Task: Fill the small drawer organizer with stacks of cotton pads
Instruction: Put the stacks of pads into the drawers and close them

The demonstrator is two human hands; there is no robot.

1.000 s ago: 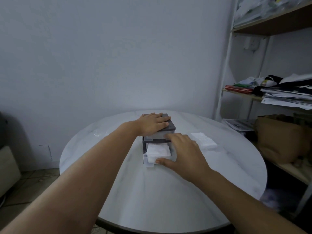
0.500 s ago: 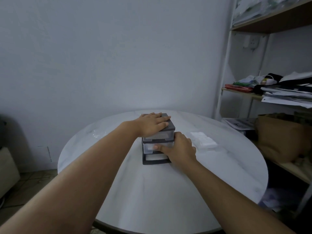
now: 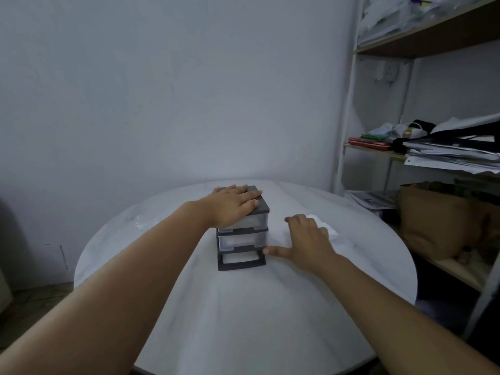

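the small drawer organizer (image 3: 242,234) stands mid-table on the round white table (image 3: 243,320): dark grey frame, three clear drawers, all pushed in. the left hand (image 3: 232,208) lies flat on its lid, fingers straight. the right hand (image 3: 305,239), blurred, fingers loose and spread, covers most of the white cotton pads (image 3: 331,231) just right of it; contact is unclear. half a second ago it pressed the middle drawer front

Round white marbled tabletop (image 3: 243,315). Near centre: dark-framed organizer (image 3: 240,240), three clear drawers, all shut. Just right of it: white pads (image 3: 329,230), partly hidden. Far left, well apart: crumpled clear film (image 3: 140,226).
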